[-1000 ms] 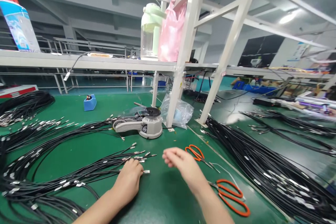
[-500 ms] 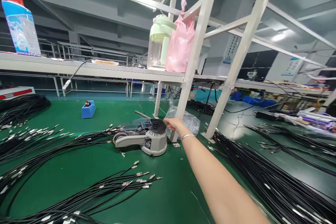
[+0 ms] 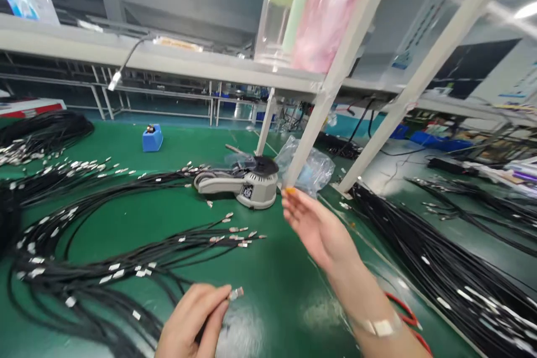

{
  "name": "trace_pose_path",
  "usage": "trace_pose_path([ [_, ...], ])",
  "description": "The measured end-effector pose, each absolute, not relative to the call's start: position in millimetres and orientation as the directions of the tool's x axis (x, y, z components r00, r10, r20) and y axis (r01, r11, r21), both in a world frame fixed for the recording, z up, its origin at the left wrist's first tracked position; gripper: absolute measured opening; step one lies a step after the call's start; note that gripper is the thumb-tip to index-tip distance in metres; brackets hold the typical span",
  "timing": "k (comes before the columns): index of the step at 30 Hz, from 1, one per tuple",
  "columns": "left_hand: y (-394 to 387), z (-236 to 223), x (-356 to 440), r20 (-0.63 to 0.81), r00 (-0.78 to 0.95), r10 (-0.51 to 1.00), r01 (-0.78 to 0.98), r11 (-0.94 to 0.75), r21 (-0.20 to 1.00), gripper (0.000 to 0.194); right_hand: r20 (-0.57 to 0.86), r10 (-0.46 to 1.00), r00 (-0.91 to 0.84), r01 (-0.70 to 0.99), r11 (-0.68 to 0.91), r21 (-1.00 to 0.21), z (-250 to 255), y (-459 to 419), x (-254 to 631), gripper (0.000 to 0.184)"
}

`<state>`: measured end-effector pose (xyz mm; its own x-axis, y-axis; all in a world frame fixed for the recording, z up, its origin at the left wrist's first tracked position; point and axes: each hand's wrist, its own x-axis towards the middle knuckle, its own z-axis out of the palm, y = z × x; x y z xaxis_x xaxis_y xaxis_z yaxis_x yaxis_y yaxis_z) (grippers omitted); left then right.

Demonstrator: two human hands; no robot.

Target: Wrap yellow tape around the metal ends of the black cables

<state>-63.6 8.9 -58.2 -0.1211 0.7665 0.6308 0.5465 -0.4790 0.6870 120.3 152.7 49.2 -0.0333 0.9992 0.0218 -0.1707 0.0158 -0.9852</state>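
My left hand point(image 3: 195, 319), low in the middle, pinches a black cable just behind its metal-tipped connector point(image 3: 237, 292), which sticks out past the fingertips. My right hand point(image 3: 321, 226) is raised over the table, thumb and forefinger pinched on a small piece of orange tape point(image 3: 290, 191); its other fingers curl loosely. Just left of that hand stands a grey tape dispenser point(image 3: 258, 190) with a dark round top. A bundle of black cables point(image 3: 168, 251) with white labels and connector ends lies beyond my left hand. Orange scissors point(image 3: 405, 310) are partly hidden by my right forearm.
Thick black cable bundles point(image 3: 403, 229) lie along the right, more point(image 3: 50, 128) at the far left. A blue tape holder point(image 3: 152, 138) stands at the back. White posts point(image 3: 323, 117) carry a shelf point(image 3: 168, 59) with a jug point(image 3: 272, 22) and pink bag point(image 3: 327, 17). Clear plastic point(image 3: 321, 170) lies behind the post.
My right hand reached to the dispenser and came back toward me with a piece of orange tape. My left hand left view, then returned, lifting a cable end. The view has tilted down.
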Motion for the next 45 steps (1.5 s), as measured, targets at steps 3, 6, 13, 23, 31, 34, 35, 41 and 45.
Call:
trace_pose_path([
  [3, 2.4, -42.7, -64.7, 0.626, -0.06, 0.777, 0.58, -0.483, 0.656, 0.024, -0.036, 0.982, -0.184, -0.411, -0.11, -0.905, -7.8, 53.4, 122.7, 0.035],
  [6, -1.6, -37.7, -61.2, 0.627, -0.083, 0.775, 0.615, -0.455, 0.644, 0.022, -0.072, 0.974, -0.216, -0.543, -0.181, -0.82, -56.1, -11.1, 106.3, 0.041],
  [13, -8.2, -43.2, -56.4, 0.64, -0.058, 0.766, 0.648, -0.459, 0.608, 0.018, 0.088, 0.973, -0.212, -0.685, -0.084, -0.723, -87.3, -39.3, 52.2, 0.058],
  [23, -10.5, -40.3, -55.1, 0.633, -0.083, 0.769, 0.589, -0.475, 0.654, 0.017, 0.08, 0.971, -0.224, -0.584, -0.068, -0.809, -95.2, -48.1, 30.5, 0.079],
  [31, -10.3, -39.4, -58.0, 0.707, -0.023, 0.707, 0.616, -0.547, 0.567, 0.024, -0.012, 0.972, -0.233, -0.63, -0.16, -0.76, -94.7, -50.9, 26.0, 0.086],
  [34, -10.9, -37.4, -57.3, 0.71, -0.025, 0.704, 0.629, -0.54, 0.558, 0.025, -0.04, 0.972, -0.231, -0.65, -0.184, -0.738, -95.1, -51.9, 24.0, 0.089],
  [35, -11.0, -36.7, -57.1, 0.711, -0.026, 0.702, 0.63, -0.541, 0.557, 0.026, -0.048, 0.972, -0.228, -0.65, -0.189, -0.736, -95.3, -52.1, 23.2, 0.09],
  [41, -10.7, -35.2, -56.8, 0.723, -0.026, 0.691, 0.636, -0.546, 0.545, 0.026, -0.056, 0.972, -0.228, -0.619, -0.189, -0.763, -95.1, -52.7, 22.3, 0.091],
  [45, -10.9, -36.5, -57.0, 0.72, -0.032, 0.693, 0.64, -0.539, 0.547, 0.025, -0.034, 0.971, -0.235, -0.592, -0.171, -0.788, -93.7, -53.1, 22.4, 0.09],
])
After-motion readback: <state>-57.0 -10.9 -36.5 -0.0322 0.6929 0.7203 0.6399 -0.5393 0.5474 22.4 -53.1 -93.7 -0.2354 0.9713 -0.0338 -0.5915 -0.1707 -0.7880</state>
